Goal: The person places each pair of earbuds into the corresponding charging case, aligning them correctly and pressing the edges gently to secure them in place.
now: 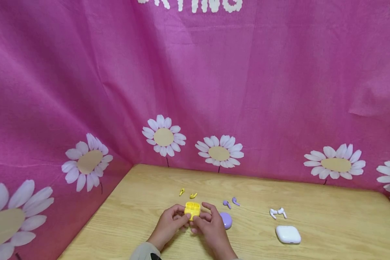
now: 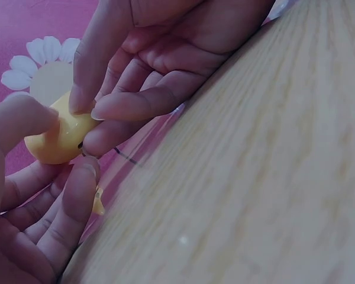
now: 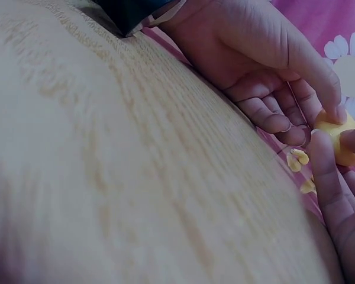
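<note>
Both hands hold a small yellow earbud case (image 1: 192, 212) low over the table, its lid up and the inside facing away from me. My left hand (image 1: 169, 222) grips its left side, thumb on the front. From the right, my right hand (image 1: 211, 229) pinches it with the thumb on the front and fingers beneath; its index finger sticks up off the case. In the left wrist view both thumbs press the rounded yellow case (image 2: 62, 139). Just beyond lie two yellow earbuds, the left one (image 1: 182, 192) and the right one (image 1: 193, 196), on the wooden table (image 1: 123, 216).
Beside my right hand sits a round purple case (image 1: 226, 220), partly hidden, with two purple earbuds (image 1: 226, 204) behind it. Further right are a white case (image 1: 288, 234) and two white earbuds (image 1: 273, 213). A pink flowered cloth (image 1: 263, 90) hangs behind and to the left.
</note>
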`<action>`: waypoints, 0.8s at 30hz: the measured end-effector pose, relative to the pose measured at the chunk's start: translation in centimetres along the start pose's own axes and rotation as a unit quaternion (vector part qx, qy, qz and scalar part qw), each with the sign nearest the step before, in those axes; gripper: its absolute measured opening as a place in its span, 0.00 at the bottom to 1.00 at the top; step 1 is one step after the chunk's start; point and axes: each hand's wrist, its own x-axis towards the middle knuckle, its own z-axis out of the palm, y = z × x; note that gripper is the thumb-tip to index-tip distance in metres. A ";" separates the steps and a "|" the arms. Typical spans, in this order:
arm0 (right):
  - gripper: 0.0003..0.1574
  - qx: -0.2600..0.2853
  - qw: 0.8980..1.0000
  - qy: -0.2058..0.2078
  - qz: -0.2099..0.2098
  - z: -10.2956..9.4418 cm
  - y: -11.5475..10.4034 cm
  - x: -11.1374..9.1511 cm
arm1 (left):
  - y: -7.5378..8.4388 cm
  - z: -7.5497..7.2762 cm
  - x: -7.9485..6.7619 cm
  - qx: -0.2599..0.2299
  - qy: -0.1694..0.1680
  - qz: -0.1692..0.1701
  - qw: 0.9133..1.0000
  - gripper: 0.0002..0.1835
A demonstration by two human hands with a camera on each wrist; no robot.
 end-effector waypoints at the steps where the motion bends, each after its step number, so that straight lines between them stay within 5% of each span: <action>1: 0.41 0.001 1.000 0.001 0.002 0.0 0.0 0.0 | 0.0 0.0 -0.1 0.001 -0.002 0.000 1.000 0.17; 14: 0.38 -0.005 1.000 -0.012 -0.008 -0.2 -0.1 -0.2 | 0.2 0.2 -0.1 -0.007 -0.014 0.011 1.000 0.17; 24: 0.32 -0.028 0.999 0.011 -0.010 0.7 0.0 0.7 | 0.2 -0.1 0.0 -0.038 0.023 0.006 0.999 0.19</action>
